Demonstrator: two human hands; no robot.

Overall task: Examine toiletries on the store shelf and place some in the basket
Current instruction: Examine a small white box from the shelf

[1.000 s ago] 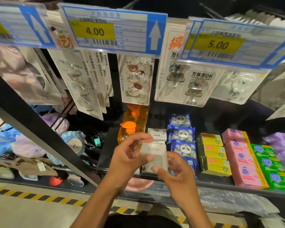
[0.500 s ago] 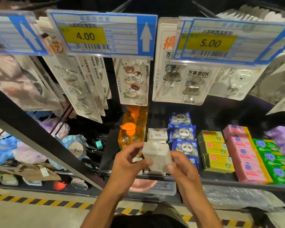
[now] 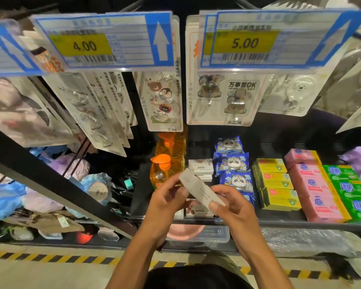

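A person's left hand (image 3: 167, 198) and right hand (image 3: 237, 212) grip a flat white rectangular box (image 3: 199, 189) by its ends, fingers curled round it, in front of the store shelf (image 3: 290, 224). Its long axis slants from upper left to lower right, and its print is too blurred to read. Yellow price tags overhead read "4.00" (image 3: 83, 45) and "5.00" (image 3: 245, 42).

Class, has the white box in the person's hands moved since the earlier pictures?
Yes. The white box has turned: against the shelf's stacked boxes it now slants, upper end left, lower end right.
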